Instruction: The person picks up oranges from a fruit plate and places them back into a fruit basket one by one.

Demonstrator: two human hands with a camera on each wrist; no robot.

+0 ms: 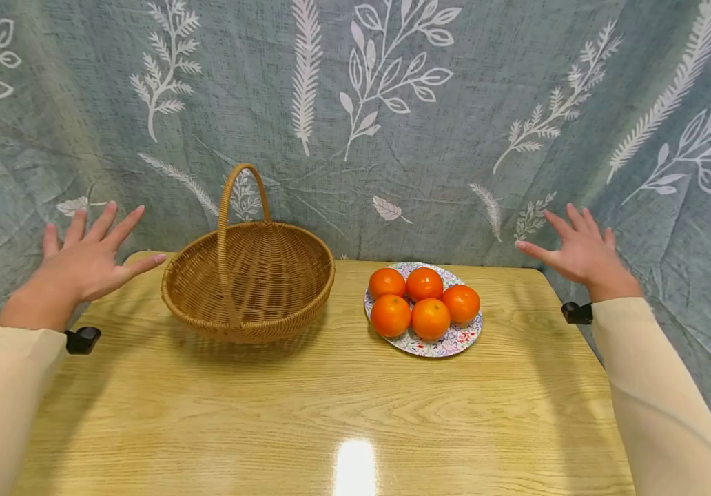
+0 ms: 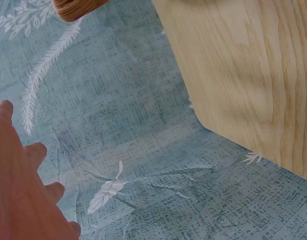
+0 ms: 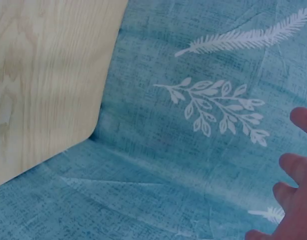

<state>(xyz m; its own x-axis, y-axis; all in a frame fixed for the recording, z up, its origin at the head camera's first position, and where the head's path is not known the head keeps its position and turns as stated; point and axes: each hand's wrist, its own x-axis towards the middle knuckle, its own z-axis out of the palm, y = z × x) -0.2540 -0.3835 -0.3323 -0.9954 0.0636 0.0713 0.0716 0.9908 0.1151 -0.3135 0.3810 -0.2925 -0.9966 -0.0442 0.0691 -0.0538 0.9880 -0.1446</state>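
Observation:
My left hand hovers with spread fingers at the left, its thumb tip close to the rim of a brown wicker basket. The basket has one tall arched handle and nothing inside. To its right lies a patterned oval plate bearing several oranges. My right hand is held out at the far right, fingers spread, apart from the plate. Neither hand holds anything. In the left wrist view a bit of the basket shows at the top; fingers of the right hand appear in the right wrist view.
A light wooden table carries the basket and plate near its back edge. Behind it and along the sides hangs a grey-blue curtain with white leaf prints. A bright light reflection lies at the table's front.

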